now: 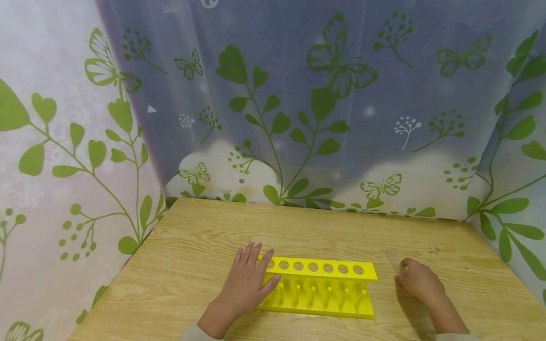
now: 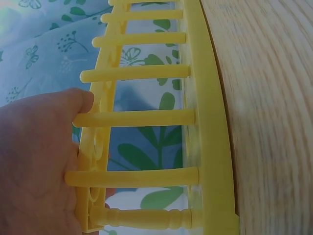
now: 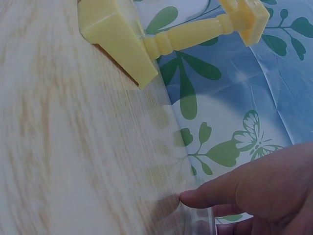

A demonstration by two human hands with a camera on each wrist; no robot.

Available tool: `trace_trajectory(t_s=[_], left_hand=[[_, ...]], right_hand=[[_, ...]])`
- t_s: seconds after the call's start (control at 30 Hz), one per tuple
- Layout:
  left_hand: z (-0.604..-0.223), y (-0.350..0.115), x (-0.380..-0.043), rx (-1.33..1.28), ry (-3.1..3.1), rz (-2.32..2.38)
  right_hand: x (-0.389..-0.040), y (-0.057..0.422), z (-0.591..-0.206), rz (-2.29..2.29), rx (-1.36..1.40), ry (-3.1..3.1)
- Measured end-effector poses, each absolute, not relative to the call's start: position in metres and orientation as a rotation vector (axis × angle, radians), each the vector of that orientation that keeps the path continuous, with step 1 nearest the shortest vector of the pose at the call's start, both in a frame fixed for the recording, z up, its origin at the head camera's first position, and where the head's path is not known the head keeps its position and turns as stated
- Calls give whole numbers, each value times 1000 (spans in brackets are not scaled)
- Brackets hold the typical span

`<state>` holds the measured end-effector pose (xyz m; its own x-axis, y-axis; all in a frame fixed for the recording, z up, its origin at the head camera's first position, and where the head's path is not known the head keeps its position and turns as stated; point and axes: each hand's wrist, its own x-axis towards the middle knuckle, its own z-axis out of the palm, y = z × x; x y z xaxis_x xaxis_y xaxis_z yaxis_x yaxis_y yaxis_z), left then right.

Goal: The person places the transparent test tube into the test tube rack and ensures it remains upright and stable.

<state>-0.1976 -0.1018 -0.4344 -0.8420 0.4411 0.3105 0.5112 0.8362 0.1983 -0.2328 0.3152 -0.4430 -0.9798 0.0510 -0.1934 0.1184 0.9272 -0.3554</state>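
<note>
The left hand [image 1: 247,285], its grip relaxed and spread, rests on the yellow rack [image 1: 321,275], presumably for stability, while the right hand [image 1: 421,282] pinches a clear tube [image 1: 394,262].

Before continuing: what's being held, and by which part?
Left hand grips the yellow rack by the left end of its top; right hand pinches a clear tube partway along.

Yellow rack [image 1: 314,299] (upright) near clear tube [image 1: 391,259]
</note>
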Motion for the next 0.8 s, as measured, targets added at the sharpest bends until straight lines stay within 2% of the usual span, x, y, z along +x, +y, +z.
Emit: trace_trajectory(t_s=[0.8], left_hand=[[-436, -100, -197, -728, -2712, -432]], right_hand=[[-224, 309, -427, -711, 79, 2976]])
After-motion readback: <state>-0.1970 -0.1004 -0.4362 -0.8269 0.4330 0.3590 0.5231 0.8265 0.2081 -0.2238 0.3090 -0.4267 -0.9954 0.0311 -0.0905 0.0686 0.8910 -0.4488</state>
